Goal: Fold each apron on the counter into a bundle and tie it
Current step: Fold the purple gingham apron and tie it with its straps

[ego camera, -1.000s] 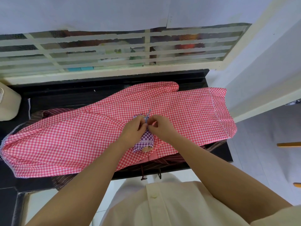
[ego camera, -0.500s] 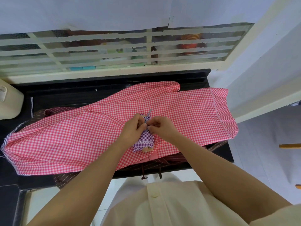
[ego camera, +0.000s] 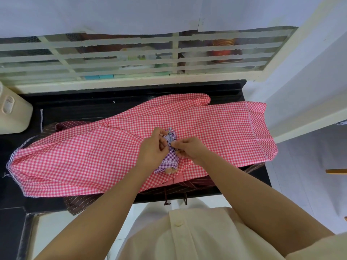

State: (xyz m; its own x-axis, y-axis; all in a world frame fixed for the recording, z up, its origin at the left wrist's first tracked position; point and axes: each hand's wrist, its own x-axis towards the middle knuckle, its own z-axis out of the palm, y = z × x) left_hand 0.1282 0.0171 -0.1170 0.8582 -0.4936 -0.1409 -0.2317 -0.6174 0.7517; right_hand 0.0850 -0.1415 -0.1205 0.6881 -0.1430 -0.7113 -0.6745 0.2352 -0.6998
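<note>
The strap (ego camera: 171, 137) of a small purple checked bundle (ego camera: 167, 162) is pinched by both hands. It is held between the curled fingers and thumb of the left hand (ego camera: 155, 150), and it is nipped between thumb and forefinger of the right hand (ego camera: 189, 149), just at the top of the bundle. The two hands are brought close together, fingertips almost touching, with the strap's striped ends standing up between them. Whether a knot is closed cannot be told.

The bundle is set on the middle of a pink checked apron (ego camera: 84, 158), which is spread flat and lengthwise across the black tabletop (ego camera: 78, 107), its right end reaching past the tabletop's edge. Under it a brown striped apron (ego camera: 78, 203) is laid, seen at the front edge and at the far left. Two dark cords (ego camera: 167, 202) are hung over the front edge.

A cream container (ego camera: 14, 117) is stood at the far left of the tabletop. Behind the tabletop a window grille (ego camera: 131, 60) is seen. A cream shirt (ego camera: 187, 239) is worn by the person.
</note>
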